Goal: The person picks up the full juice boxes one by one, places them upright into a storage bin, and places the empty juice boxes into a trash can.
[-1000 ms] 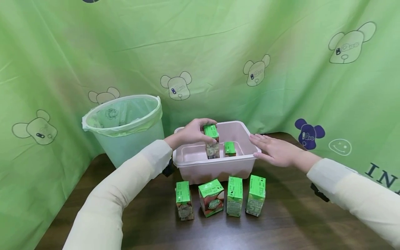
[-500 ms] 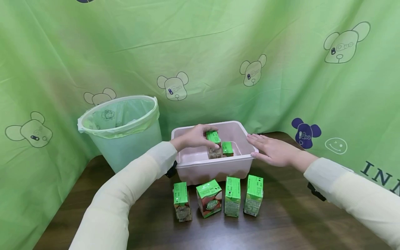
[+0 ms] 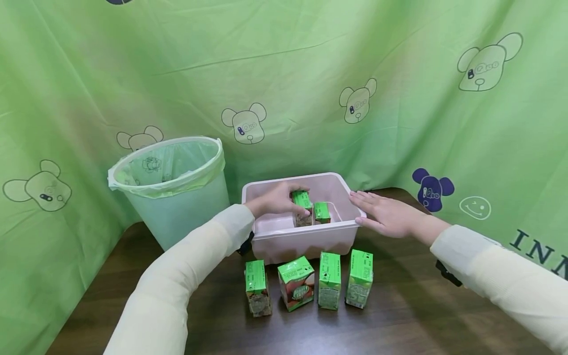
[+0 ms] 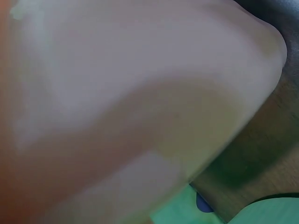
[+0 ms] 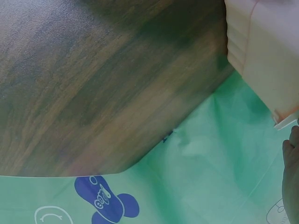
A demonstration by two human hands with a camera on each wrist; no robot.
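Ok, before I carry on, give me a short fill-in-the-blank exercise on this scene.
1. The left hand grips a carton inside the tub, whose colour is ____.
2. Outside the tub, ____ more cartons stand on the table.
3. Seen from the head camera, the lined bin stands to the tub's ____.

Missing words: pink; four; left.
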